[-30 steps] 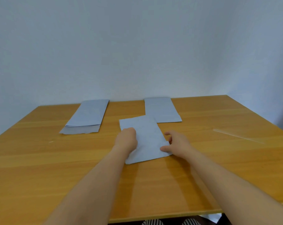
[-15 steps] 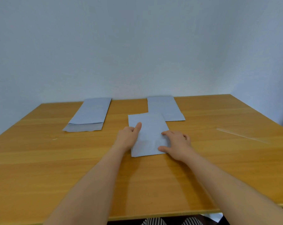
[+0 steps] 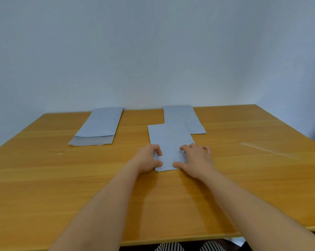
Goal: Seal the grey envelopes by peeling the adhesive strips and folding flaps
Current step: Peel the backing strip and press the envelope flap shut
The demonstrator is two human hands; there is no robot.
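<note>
Centre of the frame, on the surface [image 3: 44, 178], the envelope [image 3: 168, 140] lies flat; left hand [image 3: 147, 158] and right hand [image 3: 196, 160] pinch its near end, each grip narrow. Uneven pulling could crease the flap or skew the seal.

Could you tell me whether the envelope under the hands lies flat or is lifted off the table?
Flat: the envelope lies on the table, both hands at its near end.
</note>
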